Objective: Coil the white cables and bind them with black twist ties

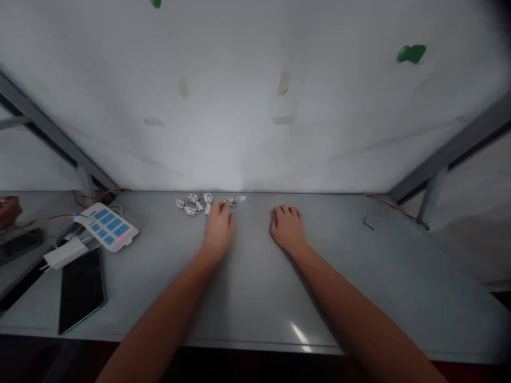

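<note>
My left hand (219, 225) is at the back of the grey table, its fingers closed on a white cable bundle (240, 199) with a dark tie. The fingers partly cover this bundle. To the left of that hand lie three more bundles of white cable (191, 203), each coiled and tied, the rightmost almost against the fingers. My right hand (288, 227) rests on the tabletop to the right, fingers curled down and together, with nothing visible in them.
A white power strip (115, 229) with blue sockets, a white plug adapter (67, 253) and a dark phone (82, 290) lie at the left. A hex key (368, 224) lies at the right. A white panel (239, 138) rises behind. Another person's hand (8, 211) shows at the far left.
</note>
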Motion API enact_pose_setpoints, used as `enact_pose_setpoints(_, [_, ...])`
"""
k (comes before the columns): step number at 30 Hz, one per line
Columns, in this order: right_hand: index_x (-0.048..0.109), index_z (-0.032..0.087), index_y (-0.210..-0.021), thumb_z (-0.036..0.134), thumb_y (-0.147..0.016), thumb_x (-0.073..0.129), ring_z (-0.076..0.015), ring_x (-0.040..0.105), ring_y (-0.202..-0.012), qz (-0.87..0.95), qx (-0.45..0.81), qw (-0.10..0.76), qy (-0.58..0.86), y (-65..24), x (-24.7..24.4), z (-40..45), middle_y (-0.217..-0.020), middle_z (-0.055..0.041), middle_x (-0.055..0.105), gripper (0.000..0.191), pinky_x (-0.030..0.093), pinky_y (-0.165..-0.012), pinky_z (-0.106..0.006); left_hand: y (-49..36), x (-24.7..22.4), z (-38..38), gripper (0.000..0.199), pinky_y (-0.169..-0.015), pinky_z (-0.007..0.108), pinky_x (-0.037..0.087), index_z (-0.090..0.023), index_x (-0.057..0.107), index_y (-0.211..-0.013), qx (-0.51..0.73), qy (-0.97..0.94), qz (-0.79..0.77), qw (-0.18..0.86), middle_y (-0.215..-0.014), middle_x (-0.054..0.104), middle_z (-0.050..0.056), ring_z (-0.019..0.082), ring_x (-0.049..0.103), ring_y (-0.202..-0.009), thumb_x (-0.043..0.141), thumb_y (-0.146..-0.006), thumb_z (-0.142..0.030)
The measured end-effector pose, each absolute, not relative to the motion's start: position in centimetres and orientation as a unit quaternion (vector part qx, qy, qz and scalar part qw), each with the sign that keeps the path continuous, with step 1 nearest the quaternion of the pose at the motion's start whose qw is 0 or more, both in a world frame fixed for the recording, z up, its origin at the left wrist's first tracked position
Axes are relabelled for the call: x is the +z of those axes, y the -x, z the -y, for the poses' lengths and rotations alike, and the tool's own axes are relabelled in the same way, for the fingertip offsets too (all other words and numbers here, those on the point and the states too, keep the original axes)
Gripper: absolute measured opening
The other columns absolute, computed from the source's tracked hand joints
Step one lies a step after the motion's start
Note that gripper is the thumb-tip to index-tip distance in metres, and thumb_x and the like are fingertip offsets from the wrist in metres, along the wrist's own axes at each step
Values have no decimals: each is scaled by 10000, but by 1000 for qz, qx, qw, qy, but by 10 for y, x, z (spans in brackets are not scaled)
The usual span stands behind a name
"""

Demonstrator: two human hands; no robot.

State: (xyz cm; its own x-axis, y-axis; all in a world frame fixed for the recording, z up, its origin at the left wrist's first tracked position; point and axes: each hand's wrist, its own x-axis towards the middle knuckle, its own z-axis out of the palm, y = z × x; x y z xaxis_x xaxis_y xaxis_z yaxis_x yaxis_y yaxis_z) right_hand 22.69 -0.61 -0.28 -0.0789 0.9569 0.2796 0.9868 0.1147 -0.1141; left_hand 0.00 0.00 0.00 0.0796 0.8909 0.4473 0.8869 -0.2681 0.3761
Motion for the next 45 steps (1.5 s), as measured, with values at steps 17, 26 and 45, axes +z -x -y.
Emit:
enact_pose_setpoints(17, [660, 131, -1175, 213, -953, 456, -340, 534, -1170, 746, -35, 152, 648, -228, -1, 10, -1245, -189, 644, 312, 352, -1077, -490, 0, 19, -77, 400, -1041, 466, 453, -166, 646, -1300, 141, -752, -644, -29, -1203, 668, 182, 332, 619, -1179, 505, -985, -369])
enact_pose_setpoints(26, [647, 149, -1088, 164, -955, 470, -248, 602, -1091, 786, 82, 235, 566, -217, 7, 19, -1125, -138, 681, 222, 441, -1000, -371, -2, 5, -17, 638, -1049, 434, 504, -183, 327, -1597, 294, -783, -539, 101, -1310, 651, 152, 267, 646, -1172, 423, -967, -216])
enact_pose_setpoints(45, [595, 243, -855, 446, -982, 468, -199, 616, -719, 631, 388, 429, 518, -189, -17, 8, -740, -12, 663, 271, 515, -680, -315, -32, 3, 24, 448, -1011, 375, 531, -195, 564, -1379, 341, -772, -484, 230, -1211, 713, 103, 229, 675, -1125, 546, -932, -190])
